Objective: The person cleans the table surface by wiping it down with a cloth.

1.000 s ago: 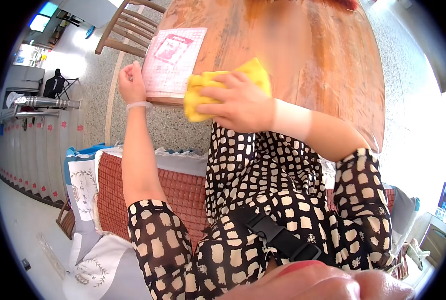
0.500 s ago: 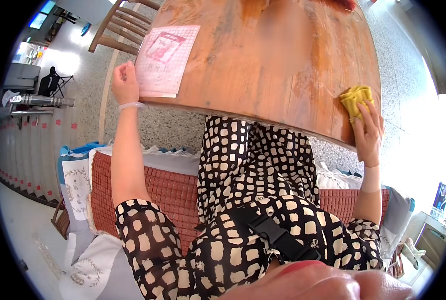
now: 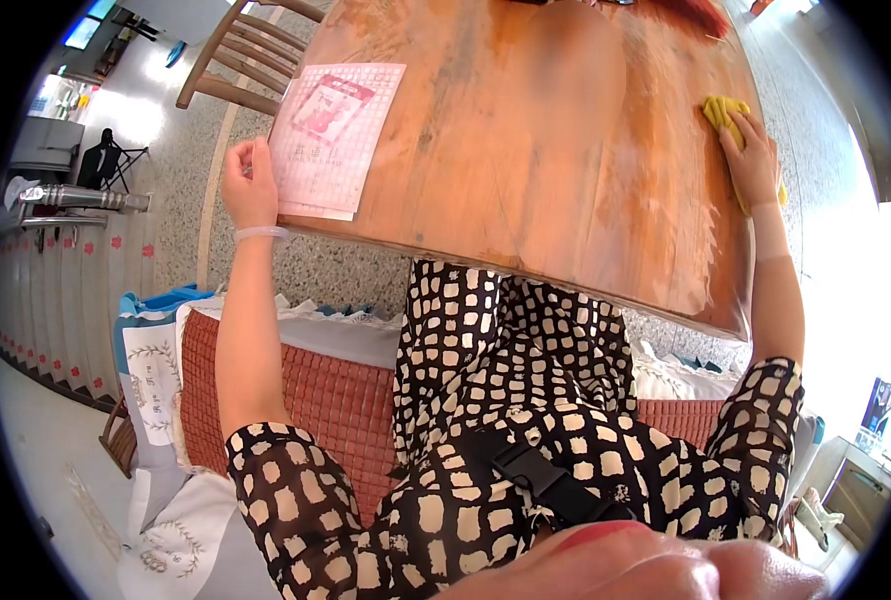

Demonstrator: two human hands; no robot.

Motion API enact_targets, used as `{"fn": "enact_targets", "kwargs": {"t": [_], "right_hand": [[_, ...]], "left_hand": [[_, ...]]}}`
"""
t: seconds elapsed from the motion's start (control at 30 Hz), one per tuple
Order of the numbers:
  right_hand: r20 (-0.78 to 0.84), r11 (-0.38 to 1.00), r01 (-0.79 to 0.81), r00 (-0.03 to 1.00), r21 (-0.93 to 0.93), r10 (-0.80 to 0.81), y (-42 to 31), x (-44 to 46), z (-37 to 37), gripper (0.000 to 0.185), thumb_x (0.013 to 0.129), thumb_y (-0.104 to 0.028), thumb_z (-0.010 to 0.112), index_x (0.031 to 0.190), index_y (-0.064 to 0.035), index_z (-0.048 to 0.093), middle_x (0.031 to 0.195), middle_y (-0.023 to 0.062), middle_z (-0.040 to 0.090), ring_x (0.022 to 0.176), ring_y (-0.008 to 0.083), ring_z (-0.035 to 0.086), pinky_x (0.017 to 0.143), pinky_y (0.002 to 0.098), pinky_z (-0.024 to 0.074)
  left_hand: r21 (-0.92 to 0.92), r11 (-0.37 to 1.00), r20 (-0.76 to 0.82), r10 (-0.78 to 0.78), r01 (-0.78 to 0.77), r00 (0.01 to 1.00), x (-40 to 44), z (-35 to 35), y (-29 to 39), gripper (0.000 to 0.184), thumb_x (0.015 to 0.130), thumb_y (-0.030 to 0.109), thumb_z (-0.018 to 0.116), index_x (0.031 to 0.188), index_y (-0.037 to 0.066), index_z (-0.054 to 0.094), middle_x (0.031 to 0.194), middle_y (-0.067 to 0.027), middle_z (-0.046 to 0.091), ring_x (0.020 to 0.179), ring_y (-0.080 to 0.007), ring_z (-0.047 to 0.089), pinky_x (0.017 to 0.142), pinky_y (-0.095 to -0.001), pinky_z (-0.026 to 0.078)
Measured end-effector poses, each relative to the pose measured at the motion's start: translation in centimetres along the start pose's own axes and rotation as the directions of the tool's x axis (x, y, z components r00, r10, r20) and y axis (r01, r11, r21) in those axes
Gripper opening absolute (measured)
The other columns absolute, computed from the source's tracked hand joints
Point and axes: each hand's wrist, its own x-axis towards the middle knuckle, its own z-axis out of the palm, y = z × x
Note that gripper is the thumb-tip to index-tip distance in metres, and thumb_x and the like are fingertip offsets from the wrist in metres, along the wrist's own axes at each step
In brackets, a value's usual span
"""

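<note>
A yellow cloth [image 3: 723,112] lies pressed on the right edge of the wooden table [image 3: 526,150]. My right hand [image 3: 754,165] is closed over it, with part of the cloth showing beyond the fingers and below the palm. At the opposite edge, my left hand [image 3: 251,185] rests with its fingers curled in and nothing visible in them. Right beside that hand is a pink-and-white gridded sheet [image 3: 331,170] with a pink printed picture on it. Wet-looking streaks shine on the tabletop near the right hand.
A wooden chair [image 3: 246,55] stands at the table's far left. Something dark red [image 3: 691,15] lies at the far right end of the table. Behind me is a bench with a reddish-brown woven mat [image 3: 336,400]. A black folding stool [image 3: 111,160] stands on the floor at left.
My right hand has slid the yellow cloth away from me along the table's right edge. A wet streak now shows where it was. My left hand stays by the sheet.
</note>
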Motion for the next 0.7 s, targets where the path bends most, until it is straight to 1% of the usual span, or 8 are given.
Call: {"fn": "enact_targets", "kwargs": {"t": [0.17,0.2,0.3,0.4,0.5,0.63,0.67,0.7], "right_hand": [[0.079,0.976,-0.198,0.975,-0.095,0.206,-0.2,6.1,2.0,0.05,0.089,-0.054,0.048,0.132,-0.0299,0.055,0.142,-0.0051,0.047,0.122,0.0337,0.049,0.104,0.0483,0.0378],[0.09,0.97,-0.216,0.97,-0.114,0.226,-0.1,7.1,2.3,0.053,0.088,-0.057,0.045,0.135,-0.0324,0.051,0.145,-0.0059,0.044,0.124,0.0354,0.048,0.104,0.0554,0.0346],[0.087,0.942,-0.295,0.946,-0.16,0.311,-0.4,8.6,2.8,0.055,0.088,-0.058,0.044,0.137,-0.0331,0.049,0.146,-0.0061,0.042,0.125,0.0374,0.046,0.104,0.0602,0.0318],[0.089,0.94,-0.289,0.947,-0.179,0.308,-0.3,8.5,3.2,0.056,0.088,-0.058,0.044,0.138,-0.0335,0.048,0.147,-0.0054,0.042,0.125,0.0393,0.045,0.104,0.0625,0.0299],[0.138,0.957,-0.227,0.957,-0.181,0.254,-0.8,7.1,2.5,0.056,0.088,-0.059,0.043,0.138,-0.0336,0.048,0.146,-0.0044,0.044,0.126,0.04,0.045,0.105,0.0623,0.0292],[0.069,0.998,-0.03,0.997,-0.063,0.034,-3.1,2.5,1.3,0.051,0.087,-0.054,0.05,0.13,-0.0276,0.057,0.138,-0.0032,0.052,0.116,0.0386,0.052,0.102,0.0491,0.0394],[0.0,0.998,0.042,0.999,-0.041,-0.042,-4.2,0.9,0.9,0.048,0.086,-0.05,0.055,0.126,-0.0241,0.061,0.134,-0.0011,0.055,0.11,0.0376,0.055,0.096,0.0453,0.0444],[0.025,0.995,0.1,0.995,0.006,-0.1,-5.9,-0.8,-0.4,0.044,0.086,-0.046,0.057,0.123,-0.0226,0.063,0.131,0.0018,0.057,0.109,0.0371,0.055,0.093,0.0459,0.0463]], "left_hand": [[0.034,0.999,-0.002,-0.021,0.022,1.0,0.0,0.0,0.0,0.033,0.09,0.036,0.062,0.097,0.004,0.064,0.089,-0.0063,0.065,0.08,-0.0169,0.059,0.069,-0.0313,0.047],[0.044,0.999,0.004,-0.027,0.027,1.0,0.0,-0.1,0.1,0.032,0.09,0.036,0.063,0.097,0.004,0.064,0.089,-0.0064,0.065,0.08,-0.017,0.06,0.069,-0.0313,0.047],[0.082,0.996,-0.024,-0.031,0.033,0.999,0.0,-0.1,0.3,0.032,0.089,0.035,0.063,0.097,0.004,0.064,0.09,-0.007,0.067,0.081,-0.018,0.061,0.07,-0.0316,0.049],[0.071,0.997,-0.044,-0.014,0.017,0.999,-0.4,-0.1,1.5,0.033,0.089,0.036,0.064,0.098,0.004,0.064,0.091,-0.0081,0.067,0.084,-0.019,0.063,0.072,-0.0325,0.05],[0.069,0.997,-0.054,-0.042,0.046,0.998,-0.6,0.1,2.1,0.034,0.09,0.035,0.064,0.098,0.002,0.064,0.091,-0.0081,0.067,0.084,-0.0165,0.061,0.076,-0.0305,0.048],[0.153,0.988,-0.035,-0.022,0.027,0.999,-0.7,0.2,1.7,0.035,0.09,0.039,0.061,0.099,0.006,0.063,0.092,-0.0085,0.068,0.085,-0.0208,0.064,0.075,-0.0339,0.05],[0.166,0.986,-0.035,-0.011,0.017,0.999,-0.6,0.1,1.7,0.035,0.09,0.04,0.061,0.099,0.006,0.063,0.092,-0.0085,0.068,0.085,-0.0212,0.064,0.076,-0.0341,0.05],[0.179,0.984,-0.035,0.002,0.004,0.999,-0.6,0.1,1.8,0.035,0.09,0.04,0.06,0.099,0.006,0.063,0.092,-0.0084,0.068,0.085,-0.0215,0.064,0.077,-0.0344,0.05]]}}
